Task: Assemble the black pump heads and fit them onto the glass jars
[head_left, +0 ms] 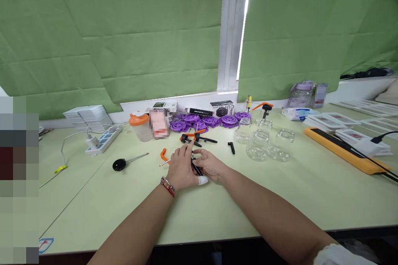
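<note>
My left hand (183,167), with a white wrap on its thumb, is closed around a black rod-like part (196,168) just above the table. From the other side my right hand (211,165) pinches the same part; the fingers hide much of it. Beside my left hand lies an orange curved piece with a metal rod (163,156). Just beyond my hands lie black parts with orange arms (200,137). A small black angled piece (231,148) rests to the right, and a black disc with a metal rod (120,165) lies to the left.
Several glass jars (258,149) stand to the right. Purple wheel-shaped pieces (199,122) are heaped at the back, beside an orange-lidded cup (139,126). A white power strip (104,140) is at left, an orange one (342,149) at right. The table's front edge (217,241) is near.
</note>
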The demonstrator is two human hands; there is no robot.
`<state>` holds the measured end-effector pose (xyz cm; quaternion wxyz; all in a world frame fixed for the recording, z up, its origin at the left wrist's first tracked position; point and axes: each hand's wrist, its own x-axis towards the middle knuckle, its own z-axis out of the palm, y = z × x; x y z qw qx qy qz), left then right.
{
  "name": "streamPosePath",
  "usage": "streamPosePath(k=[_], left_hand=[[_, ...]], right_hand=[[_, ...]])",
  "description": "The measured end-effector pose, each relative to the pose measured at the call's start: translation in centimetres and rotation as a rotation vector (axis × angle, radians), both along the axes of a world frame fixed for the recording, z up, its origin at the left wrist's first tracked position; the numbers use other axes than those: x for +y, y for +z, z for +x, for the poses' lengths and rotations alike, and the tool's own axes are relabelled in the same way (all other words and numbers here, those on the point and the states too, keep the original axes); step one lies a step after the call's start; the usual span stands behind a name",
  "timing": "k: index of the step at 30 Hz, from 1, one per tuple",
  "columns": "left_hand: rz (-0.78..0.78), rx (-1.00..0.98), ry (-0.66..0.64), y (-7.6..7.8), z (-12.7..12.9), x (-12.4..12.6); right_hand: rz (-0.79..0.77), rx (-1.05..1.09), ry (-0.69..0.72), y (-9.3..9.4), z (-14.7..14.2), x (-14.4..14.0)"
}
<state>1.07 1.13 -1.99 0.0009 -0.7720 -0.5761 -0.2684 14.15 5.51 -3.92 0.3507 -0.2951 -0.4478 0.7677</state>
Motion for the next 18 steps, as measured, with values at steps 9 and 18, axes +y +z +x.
streamPosePath(k=[9, 18], left_hand=[[-0.007, -0.024, -0.004, 0.1, 0.2, -0.2], [-0.085, -0.238, -0.026, 1.6, -0.6, -0.1]], right_hand=[[0.025, 0.003, 0.032, 0.2, 0.2, 0.0], [0.129, -0.047, 0.133, 1.2, 1.2, 1.3]])
